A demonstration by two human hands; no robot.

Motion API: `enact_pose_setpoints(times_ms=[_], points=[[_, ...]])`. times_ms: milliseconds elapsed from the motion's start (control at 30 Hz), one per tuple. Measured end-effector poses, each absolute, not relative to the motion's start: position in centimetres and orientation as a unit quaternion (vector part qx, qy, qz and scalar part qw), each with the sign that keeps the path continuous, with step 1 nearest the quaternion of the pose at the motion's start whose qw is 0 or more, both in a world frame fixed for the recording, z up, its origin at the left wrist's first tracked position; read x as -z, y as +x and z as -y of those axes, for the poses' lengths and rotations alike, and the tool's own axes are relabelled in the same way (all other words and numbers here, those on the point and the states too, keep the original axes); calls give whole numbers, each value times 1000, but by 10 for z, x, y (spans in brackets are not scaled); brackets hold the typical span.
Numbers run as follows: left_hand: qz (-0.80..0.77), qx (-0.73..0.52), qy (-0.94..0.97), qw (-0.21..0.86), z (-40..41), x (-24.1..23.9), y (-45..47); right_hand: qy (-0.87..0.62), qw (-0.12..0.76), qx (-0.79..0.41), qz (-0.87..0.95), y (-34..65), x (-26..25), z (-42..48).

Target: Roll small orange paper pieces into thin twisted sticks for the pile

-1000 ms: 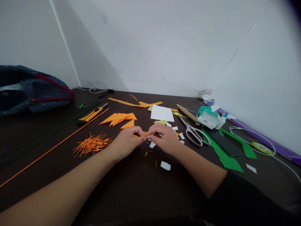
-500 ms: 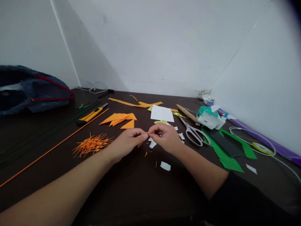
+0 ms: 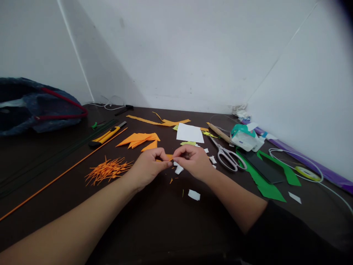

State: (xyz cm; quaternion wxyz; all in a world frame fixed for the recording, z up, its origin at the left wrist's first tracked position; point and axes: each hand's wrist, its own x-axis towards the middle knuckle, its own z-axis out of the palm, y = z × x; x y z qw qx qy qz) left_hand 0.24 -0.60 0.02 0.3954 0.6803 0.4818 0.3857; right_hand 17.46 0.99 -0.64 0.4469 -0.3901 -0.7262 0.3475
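Observation:
My left hand and my right hand meet over the middle of the dark table. Both pinch a thin orange paper strip between thumb and fingertips, one hand at each end. A pile of thin twisted orange paper pieces lies just left of my left hand. Folded orange paper pieces sit behind the hands. White paper scraps and tiny orange bits lie under and in front of the hands.
Scissors, green paper, a dark phone and a tissue pack lie to the right. A white sheet sits behind. A yellow utility knife, a long orange stick and a dark bag are on the left.
The orange strip has turned between my fingertips; half a second ago a piece hung down under my left fingers. Both hands have stayed in the same place.

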Motion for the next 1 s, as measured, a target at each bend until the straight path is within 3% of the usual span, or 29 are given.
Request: enact_pose_setpoints(times_ms=[133,567,867,1000], points=[[-506,-357,708,339,9,-6,4,-382,450,-350,727,174,8,-10],[-472,-352,733,340,7,-8,1,-377,456,-258,764,175,-1,-7],[-484,-380,729,301,6,-6,1,-384,467,-377,702,176,2,-9],[-488,-399,683,369,7,-6,2,-340,509,-492,619,179,1,-11]])
